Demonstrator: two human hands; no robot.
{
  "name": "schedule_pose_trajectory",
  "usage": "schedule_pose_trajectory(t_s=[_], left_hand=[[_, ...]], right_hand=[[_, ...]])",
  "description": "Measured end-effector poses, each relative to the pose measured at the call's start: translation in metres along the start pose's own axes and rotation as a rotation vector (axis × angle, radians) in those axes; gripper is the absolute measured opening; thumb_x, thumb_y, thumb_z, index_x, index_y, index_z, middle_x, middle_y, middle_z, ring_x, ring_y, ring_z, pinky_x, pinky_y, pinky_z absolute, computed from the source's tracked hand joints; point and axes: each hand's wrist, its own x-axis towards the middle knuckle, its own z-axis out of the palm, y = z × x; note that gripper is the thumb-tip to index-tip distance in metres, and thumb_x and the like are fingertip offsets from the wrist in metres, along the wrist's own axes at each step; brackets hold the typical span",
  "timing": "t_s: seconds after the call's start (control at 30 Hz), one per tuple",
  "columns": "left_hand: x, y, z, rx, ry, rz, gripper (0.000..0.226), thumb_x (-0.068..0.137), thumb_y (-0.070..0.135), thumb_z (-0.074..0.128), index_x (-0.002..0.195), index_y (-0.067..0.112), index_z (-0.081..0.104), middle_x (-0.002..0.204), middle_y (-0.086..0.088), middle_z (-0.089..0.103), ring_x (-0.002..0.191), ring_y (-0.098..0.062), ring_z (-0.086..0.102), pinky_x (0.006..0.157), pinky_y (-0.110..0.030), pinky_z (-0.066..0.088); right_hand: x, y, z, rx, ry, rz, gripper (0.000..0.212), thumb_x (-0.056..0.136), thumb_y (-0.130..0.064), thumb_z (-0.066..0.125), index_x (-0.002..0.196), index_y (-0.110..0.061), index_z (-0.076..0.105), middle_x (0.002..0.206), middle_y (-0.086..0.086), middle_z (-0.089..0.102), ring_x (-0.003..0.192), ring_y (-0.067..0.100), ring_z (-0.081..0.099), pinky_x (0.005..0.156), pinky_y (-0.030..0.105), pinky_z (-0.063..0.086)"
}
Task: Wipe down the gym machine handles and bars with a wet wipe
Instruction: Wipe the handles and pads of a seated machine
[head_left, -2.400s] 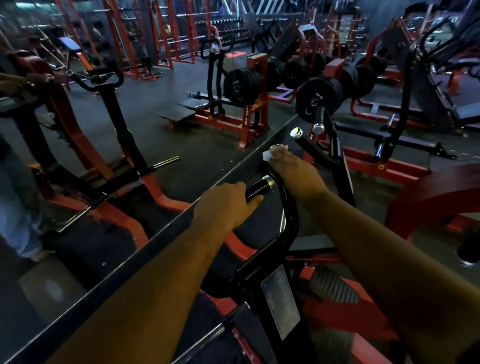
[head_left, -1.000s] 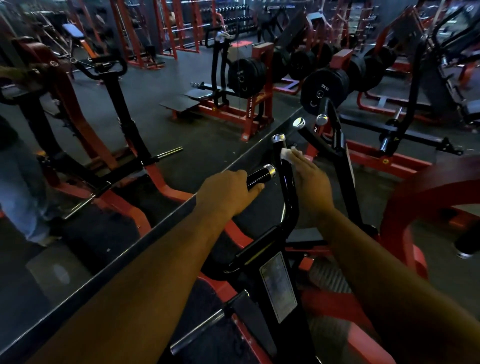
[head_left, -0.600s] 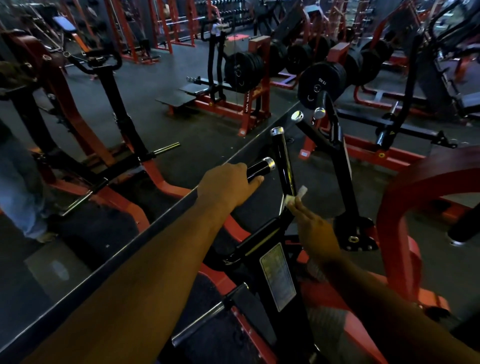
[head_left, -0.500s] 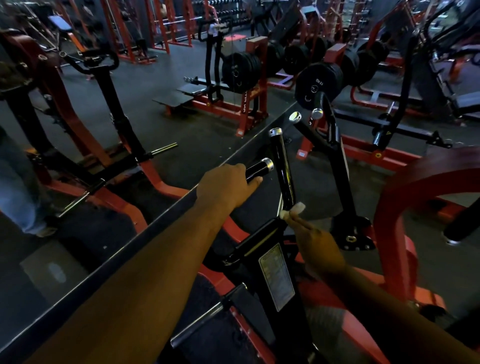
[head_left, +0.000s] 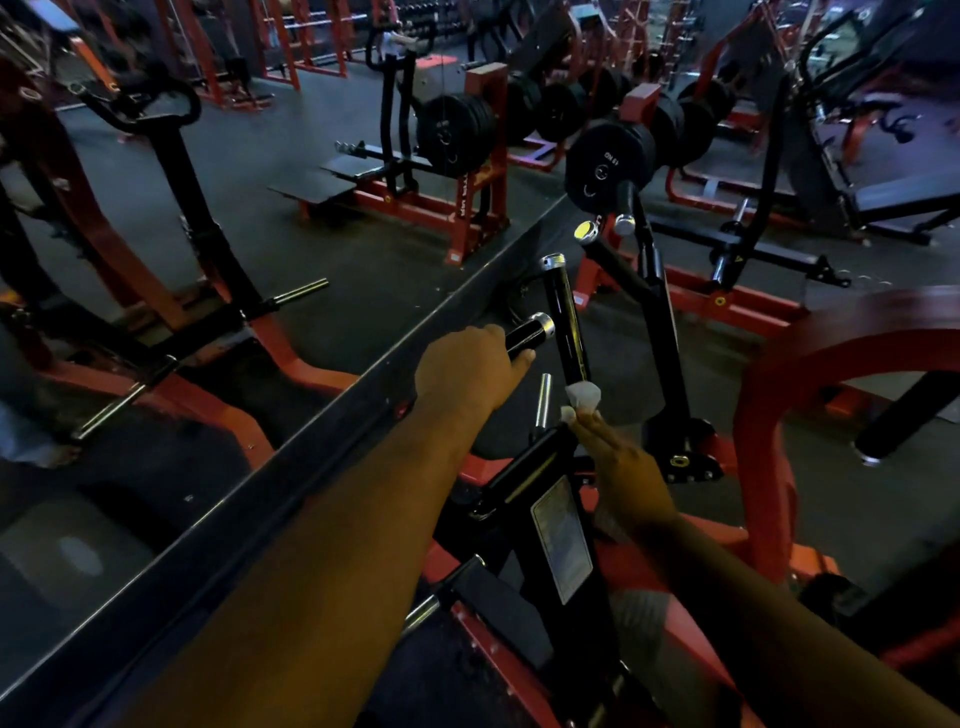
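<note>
Fingers of the left hand (head_left: 470, 371) wrap the short horizontal handle (head_left: 530, 332), likely steadying it. At four o'clock from it, the right hand (head_left: 631, 475) pinches the wet wipe (head_left: 583, 396) against the upright bar (head_left: 566, 322)'s base, for rubbing.

The gym is lying in dim, bluish light, with the floor (head_left: 363, 270) reading dark grey and the black machine parts sinking into shadow, while a warmer cast is falling on the two forearms in the foreground. Small bright glints are showing on the chrome end caps (head_left: 587, 232) of the handles, and the white wipe (head_left: 583, 396) is standing out as the brightest patch, slightly blown and soft-edged. The wide-angle lens is bending straight frames outward toward the borders, the far racks at the top are looking grainy and smeared, and the red curved frame (head_left: 831, 332) at the right edge is blurring.
</note>
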Motion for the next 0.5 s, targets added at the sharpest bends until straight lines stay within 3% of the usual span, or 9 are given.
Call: schedule_pose_trajectory(t_s=[0.07, 0.17, 0.23, 0.3, 0.37, 0.43, 0.5], left_hand=[[-0.001, 0.000, -0.001, -0.002, 0.017, 0.015, 0.055, 0.099, 0.066, 0.044, 0.112, 0.015, 0.062, 0.095, -0.006, 0.067, 0.088, -0.028, 0.066, 0.067, -0.036, 0.040], [-0.002, -0.001, -0.001, -0.008, 0.018, 0.019, 0.055, 0.100, 0.066, 0.045, 0.113, 0.015, 0.061, 0.098, -0.007, 0.068, 0.091, -0.030, 0.068, 0.067, -0.036, 0.039], [-0.002, -0.001, -0.001, -0.010, 0.011, 0.014, 0.055, 0.100, 0.066, 0.044, 0.113, 0.014, 0.061, 0.098, -0.007, 0.068, 0.091, -0.030, 0.067, 0.067, -0.036, 0.039], [-0.001, -0.001, -0.001, -0.008, 0.013, 0.014, 0.055, 0.100, 0.066, 0.044, 0.112, 0.014, 0.060, 0.096, -0.007, 0.068, 0.090, -0.029, 0.067, 0.067, -0.037, 0.039], [0.000, -0.001, 0.000, 0.001, 0.006, 0.012, 0.055, 0.100, 0.066, 0.043, 0.113, 0.015, 0.060, 0.094, -0.005, 0.067, 0.088, -0.028, 0.067, 0.067, -0.037, 0.041], [0.002, 0.000, 0.002, 0.020, -0.006, 0.004, 0.056, 0.099, 0.068, 0.042, 0.113, 0.016, 0.059, 0.094, -0.005, 0.066, 0.087, -0.027, 0.066, 0.066, -0.036, 0.042], [0.003, 0.000, 0.003, 0.035, -0.009, -0.011, 0.057, 0.099, 0.069, 0.041, 0.111, 0.016, 0.058, 0.092, -0.005, 0.064, 0.081, -0.025, 0.061, 0.065, -0.037, 0.041]], right_hand=[[-0.010, -0.010, -0.007, 0.061, -0.020, 0.038, 0.085, 0.074, 0.021, 0.059, 0.150, -0.015, 0.049, 0.154, -0.001, 0.045, 0.134, 0.019, 0.052, 0.091, 0.020, 0.048], [-0.002, -0.021, -0.028, 0.121, 0.040, 0.063, 0.055, 0.092, 0.005, 0.051, 0.141, -0.019, 0.059, 0.138, 0.003, 0.064, 0.118, 0.021, 0.065, 0.090, 0.022, 0.051], [0.020, -0.027, -0.046, 0.170, 0.144, 0.101, 0.042, 0.101, -0.005, 0.050, 0.137, -0.022, 0.063, 0.131, -0.006, 0.066, 0.115, 0.007, 0.064, 0.094, 0.013, 0.045], [0.051, -0.027, -0.059, 0.258, 0.283, 0.218, 0.037, 0.102, -0.012, 0.053, 0.134, -0.026, 0.063, 0.121, -0.014, 0.064, 0.103, -0.003, 0.062, 0.089, 0.010, 0.047], [0.088, -0.018, -0.064, 0.398, 0.398, 0.426, 0.036, 0.103, -0.015, 0.054, 0.135, -0.028, 0.061, 0.120, -0.009, 0.066, 0.093, 0.003, 0.065, 0.081, 0.019, 0.055], [0.118, -0.003, -0.061, 0.466, 0.432, 0.564, 0.035, 0.104, -0.014, 0.052, 0.137, -0.025, 0.061, 0.121, -0.007, 0.066, 0.081, 0.002, 0.063, 0.069, 0.013, 0.051], [0.138, 0.008, -0.050, 0.483, 0.400, 0.567, 0.037, 0.104, -0.008, 0.049, 0.136, -0.020, 0.062, 0.123, -0.003, 0.067, 0.080, 0.002, 0.063, 0.064, 0.009, 0.047]])
